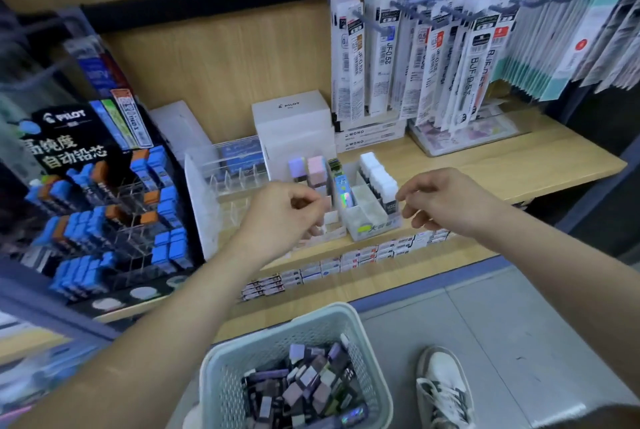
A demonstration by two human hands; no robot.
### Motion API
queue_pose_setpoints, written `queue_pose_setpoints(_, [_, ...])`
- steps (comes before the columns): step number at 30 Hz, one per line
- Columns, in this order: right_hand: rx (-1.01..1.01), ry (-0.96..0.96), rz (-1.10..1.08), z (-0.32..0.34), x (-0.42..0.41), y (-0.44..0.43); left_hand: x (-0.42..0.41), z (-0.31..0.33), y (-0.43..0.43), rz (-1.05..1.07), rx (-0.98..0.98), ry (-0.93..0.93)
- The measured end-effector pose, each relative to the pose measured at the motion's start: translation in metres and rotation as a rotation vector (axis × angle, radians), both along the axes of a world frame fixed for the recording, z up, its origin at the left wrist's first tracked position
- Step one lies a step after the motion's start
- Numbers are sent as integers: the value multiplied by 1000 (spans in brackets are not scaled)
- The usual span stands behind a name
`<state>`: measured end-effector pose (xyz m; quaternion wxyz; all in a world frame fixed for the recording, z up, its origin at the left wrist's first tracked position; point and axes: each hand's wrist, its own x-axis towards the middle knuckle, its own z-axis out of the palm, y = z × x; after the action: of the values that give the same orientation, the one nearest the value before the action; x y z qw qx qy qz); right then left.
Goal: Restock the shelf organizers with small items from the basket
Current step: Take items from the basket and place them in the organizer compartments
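Wooden shop shelving fills the view, and the shelf (519,165) carries the organizers. The basket (349,311) sits on the floor at the near edge, well apart from them, beside a white shoe (443,387). It is heaped with small cases (304,380) in lilac, grey and black.

The cases look light, rigid and smooth, probably plastic and a little slippery. A fingertip pinch across the two flat faces should hold one. They are likely too stiff to crush, though a drop could pop a cap.

The left hand (287,210) is curled in front of the pastel cases (308,169), thumb and forefinger drawn together. I cannot tell whether anything is between them. The right hand (446,200) is loosely curled with nothing visible in it, its fingertips at the white-capped cases (377,176) standing in the white organizer (374,221). A clear acrylic organizer (225,172) to the left has empty slots.

As for writing, the black display (69,117) at far left reads "PILOT" and "自动铅芯". A white box (291,110) behind the organizers also says "PILOT". Flat boxes (367,138) to its right say "MONO". The hanging refill packs (391,58) show "JF-0.5". The price labels (346,262) along the shelf edge are too small to read.
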<state>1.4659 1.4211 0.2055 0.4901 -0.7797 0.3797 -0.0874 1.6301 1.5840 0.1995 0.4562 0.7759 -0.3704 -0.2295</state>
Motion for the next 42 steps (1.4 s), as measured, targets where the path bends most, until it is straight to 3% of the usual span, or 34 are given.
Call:
queue_pose_setpoints(4, [-56,101,191,-3,5,38,11,-9,42,-160,215,133])
queue_pose_setpoints(9, [-85,360,491,-53,14,83,21,-99,93,-317,654,4])
queue_pose_setpoints(15, [213,508,428,-171,37,120,20,-235,154,-187,847,-44])
queue_pose_setpoints(19, [290,551,252,-244,38,143,1,-278,157,-132,820,97])
queue_pose_setpoints(24, [685,508,-155,-318,40,161,-19,-328,142,15,790,391])
queue_pose_setpoints(28, [668,440,-402,-347,64,169,-34,-347,126,88,762,271])
queue_pose_setpoints(33, [643,331,-421,-373,71,176,-37,-357,117,129,663,425])
queue_pose_setpoints(37, [819,295,-440,-377,67,174,-32,-356,120,179,563,696])
queue_pose_setpoints(42, [1003,157,-450,-358,61,176,-22,-351,131,186,542,798])
